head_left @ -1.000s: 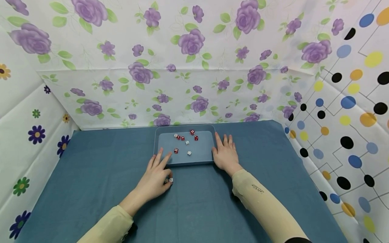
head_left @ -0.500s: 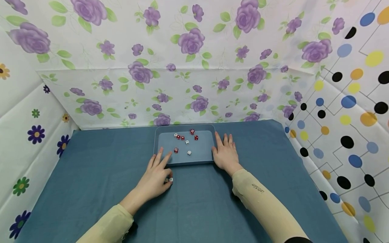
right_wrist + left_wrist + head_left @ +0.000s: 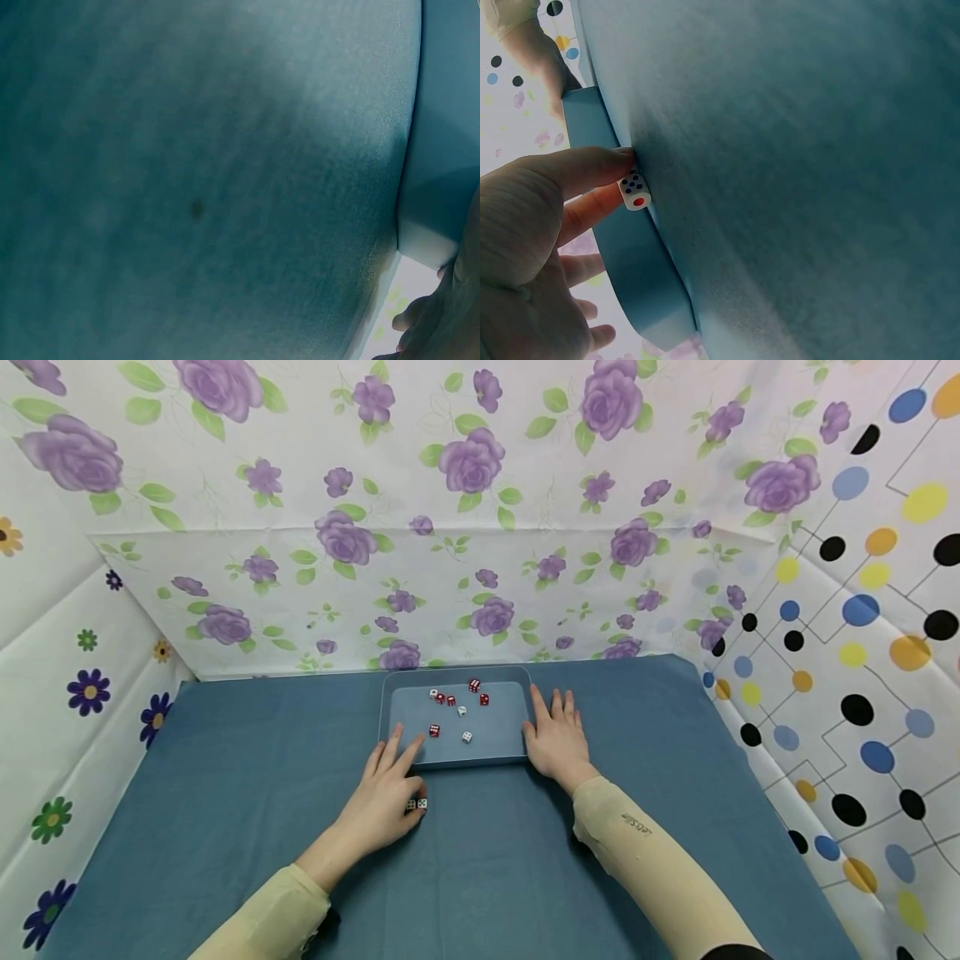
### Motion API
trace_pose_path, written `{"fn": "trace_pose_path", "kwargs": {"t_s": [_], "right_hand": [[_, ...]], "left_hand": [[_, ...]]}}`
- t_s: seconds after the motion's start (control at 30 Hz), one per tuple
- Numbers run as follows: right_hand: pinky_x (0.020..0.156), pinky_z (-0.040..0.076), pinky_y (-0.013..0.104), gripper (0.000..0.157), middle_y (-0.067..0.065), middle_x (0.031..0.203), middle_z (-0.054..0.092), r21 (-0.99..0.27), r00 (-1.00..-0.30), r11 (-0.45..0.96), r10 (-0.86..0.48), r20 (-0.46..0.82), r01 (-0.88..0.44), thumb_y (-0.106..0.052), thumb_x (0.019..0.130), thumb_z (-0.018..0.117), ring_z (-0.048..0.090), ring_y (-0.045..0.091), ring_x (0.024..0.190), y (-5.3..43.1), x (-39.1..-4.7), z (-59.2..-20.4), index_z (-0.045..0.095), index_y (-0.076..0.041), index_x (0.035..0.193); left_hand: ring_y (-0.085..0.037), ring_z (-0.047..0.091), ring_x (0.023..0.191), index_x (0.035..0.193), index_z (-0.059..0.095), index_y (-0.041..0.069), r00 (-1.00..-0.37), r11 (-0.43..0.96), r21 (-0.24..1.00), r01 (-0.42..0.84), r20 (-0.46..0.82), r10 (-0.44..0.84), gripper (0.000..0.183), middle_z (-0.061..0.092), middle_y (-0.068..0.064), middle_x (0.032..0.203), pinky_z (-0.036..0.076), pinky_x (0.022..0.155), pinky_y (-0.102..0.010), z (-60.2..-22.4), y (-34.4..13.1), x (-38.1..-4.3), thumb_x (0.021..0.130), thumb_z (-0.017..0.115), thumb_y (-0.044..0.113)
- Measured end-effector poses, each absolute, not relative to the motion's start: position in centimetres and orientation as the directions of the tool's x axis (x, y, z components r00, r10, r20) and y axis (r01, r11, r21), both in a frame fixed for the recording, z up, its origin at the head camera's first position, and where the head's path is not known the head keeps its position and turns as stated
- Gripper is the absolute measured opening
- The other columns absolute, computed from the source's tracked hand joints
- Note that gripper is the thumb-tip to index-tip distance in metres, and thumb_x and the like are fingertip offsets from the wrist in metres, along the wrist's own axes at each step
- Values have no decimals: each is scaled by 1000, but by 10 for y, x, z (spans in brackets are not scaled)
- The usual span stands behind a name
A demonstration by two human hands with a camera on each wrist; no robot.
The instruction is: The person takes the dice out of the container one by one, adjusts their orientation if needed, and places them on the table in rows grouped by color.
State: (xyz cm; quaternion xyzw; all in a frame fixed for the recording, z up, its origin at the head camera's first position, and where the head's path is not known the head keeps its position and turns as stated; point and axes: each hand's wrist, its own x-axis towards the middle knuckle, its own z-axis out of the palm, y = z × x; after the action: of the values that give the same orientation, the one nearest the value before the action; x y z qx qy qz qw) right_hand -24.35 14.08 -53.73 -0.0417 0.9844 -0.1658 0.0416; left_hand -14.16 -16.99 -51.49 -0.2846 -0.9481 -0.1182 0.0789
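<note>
In the head view my left hand [image 3: 378,806] pinches a white die [image 3: 422,804] between thumb and index finger, just in front of the shallow blue-grey tray [image 3: 472,760]. The left wrist view shows the white die [image 3: 635,190] at the thumb tip, with blue-black pips on one face and a red pip on another. I cannot tell whether a second die is behind it. My other left fingers spread over the tray's front left corner. My right hand [image 3: 557,743] rests with extended fingers along the tray's right edge. Several red dice [image 3: 434,731] and white dice [image 3: 467,737] lie scattered inside.
A blue cloth [image 3: 480,860] covers the table under the tray. Behind it rises a white sheet with purple flowers [image 3: 472,460]. Patterned sheets also bound the left and right sides, the right one with coloured dots [image 3: 855,710].
</note>
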Motion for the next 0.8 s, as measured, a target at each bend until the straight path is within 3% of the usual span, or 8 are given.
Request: {"fn": "trace_pose_path", "kwargs": {"t_s": [0.8], "right_hand": [[130,7,59,69,23,177,6,-335,-993,940,-90,-74,-61,-41,116,40,-8,42,163,140,-243,-536,6,-26,174]], "left_hand": [[-54,14,159,82,77,20,-828,807,200,556,221,516,19,41,-25,166,24,121,-73,-516,-171,-140,80,95,18]]}}
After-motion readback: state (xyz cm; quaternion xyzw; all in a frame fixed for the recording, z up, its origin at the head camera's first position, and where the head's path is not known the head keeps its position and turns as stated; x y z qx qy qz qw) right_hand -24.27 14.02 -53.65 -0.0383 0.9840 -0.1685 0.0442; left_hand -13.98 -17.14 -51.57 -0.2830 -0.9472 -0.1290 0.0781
